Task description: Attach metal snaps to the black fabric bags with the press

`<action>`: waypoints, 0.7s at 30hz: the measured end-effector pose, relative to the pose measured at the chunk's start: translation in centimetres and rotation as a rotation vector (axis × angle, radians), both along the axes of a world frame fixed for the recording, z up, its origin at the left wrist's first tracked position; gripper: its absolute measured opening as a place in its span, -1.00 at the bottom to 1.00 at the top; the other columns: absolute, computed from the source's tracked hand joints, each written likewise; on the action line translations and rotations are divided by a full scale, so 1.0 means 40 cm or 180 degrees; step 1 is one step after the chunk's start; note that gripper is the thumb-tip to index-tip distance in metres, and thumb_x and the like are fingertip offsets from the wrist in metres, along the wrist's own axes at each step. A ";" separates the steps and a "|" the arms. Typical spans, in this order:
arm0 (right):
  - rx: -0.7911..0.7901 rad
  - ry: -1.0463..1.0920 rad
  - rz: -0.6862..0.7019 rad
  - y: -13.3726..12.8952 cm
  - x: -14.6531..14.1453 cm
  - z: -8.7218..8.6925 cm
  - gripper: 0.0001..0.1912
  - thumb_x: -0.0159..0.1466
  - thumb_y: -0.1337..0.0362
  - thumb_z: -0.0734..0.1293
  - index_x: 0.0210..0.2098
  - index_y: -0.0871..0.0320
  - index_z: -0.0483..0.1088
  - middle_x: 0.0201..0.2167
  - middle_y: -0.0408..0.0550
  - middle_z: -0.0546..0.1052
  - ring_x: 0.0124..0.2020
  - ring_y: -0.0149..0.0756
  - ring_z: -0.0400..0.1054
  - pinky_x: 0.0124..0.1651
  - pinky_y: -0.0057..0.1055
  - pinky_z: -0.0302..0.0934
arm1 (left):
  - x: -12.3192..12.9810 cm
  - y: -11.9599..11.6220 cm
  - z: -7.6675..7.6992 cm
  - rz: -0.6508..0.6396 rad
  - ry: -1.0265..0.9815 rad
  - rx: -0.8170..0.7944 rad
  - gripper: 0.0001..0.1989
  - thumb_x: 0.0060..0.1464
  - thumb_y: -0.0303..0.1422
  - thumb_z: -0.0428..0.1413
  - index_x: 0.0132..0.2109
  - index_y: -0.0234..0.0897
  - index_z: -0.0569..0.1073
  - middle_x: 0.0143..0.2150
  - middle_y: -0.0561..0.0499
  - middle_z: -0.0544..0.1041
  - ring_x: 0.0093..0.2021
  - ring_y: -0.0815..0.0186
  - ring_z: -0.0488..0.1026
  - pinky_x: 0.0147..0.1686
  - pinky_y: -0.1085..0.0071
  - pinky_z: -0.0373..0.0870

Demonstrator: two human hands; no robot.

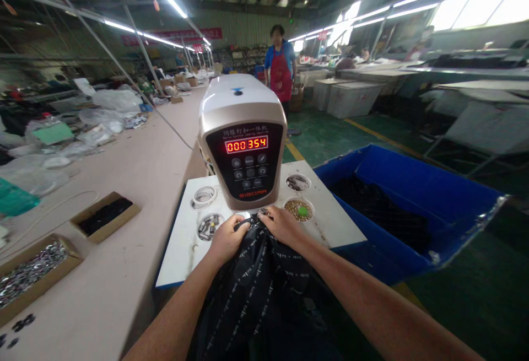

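Under the head of a white and gold button machine [243, 129] with a lit red display, both my hands grip a black printed fabric piece [252, 284]. My left hand [229, 237] pinches its top edge on the left side. Close by on the right, my right hand [283, 223] pinches the same edge. The rest of the cloth hangs down toward my lap between my forearms. Whatever lies at the pressing point is hidden by my fingers and the machine. Around the hands is a white tabletop [182, 256] with round wells of small metal parts, one holding brass-coloured pieces [292, 210].
A blue bin [413, 168] with dark cloth stands at the right. On the long table [157, 173] at left are a box of metal fasteners [35, 273], a smaller box of black pieces [105, 215] and plastic bags [111, 102]. A person in a red apron [280, 74] stands ahead.
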State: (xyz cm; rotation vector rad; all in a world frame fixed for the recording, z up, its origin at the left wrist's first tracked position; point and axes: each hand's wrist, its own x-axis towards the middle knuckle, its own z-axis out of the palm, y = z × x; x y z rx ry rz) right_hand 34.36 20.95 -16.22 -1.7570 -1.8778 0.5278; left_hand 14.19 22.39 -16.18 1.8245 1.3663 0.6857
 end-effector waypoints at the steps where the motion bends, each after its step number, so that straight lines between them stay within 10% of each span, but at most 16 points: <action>1: 0.0005 -0.0003 -0.0002 0.001 0.000 -0.002 -0.77 0.39 0.16 0.25 -0.13 0.13 0.50 -0.20 0.02 0.65 -0.17 -0.19 0.50 -0.20 -0.41 0.11 | 0.000 0.001 -0.001 -0.0006 0.0001 -0.0001 -0.77 0.18 -0.18 0.06 -0.16 -0.20 0.48 -0.18 0.01 0.58 -0.10 0.17 0.48 -0.03 0.31 0.29; 21: 0.0295 0.0521 -0.0062 -0.060 0.008 0.059 -0.76 0.38 0.15 0.25 -0.14 0.11 0.50 -0.21 -0.07 0.64 -0.18 -0.23 0.50 -0.16 -0.43 0.18 | 0.014 -0.064 0.055 0.0197 -0.0099 0.0150 -0.73 0.21 -0.15 0.03 -0.11 -0.21 0.47 -0.15 -0.01 0.60 -0.07 0.15 0.51 -0.04 0.26 0.35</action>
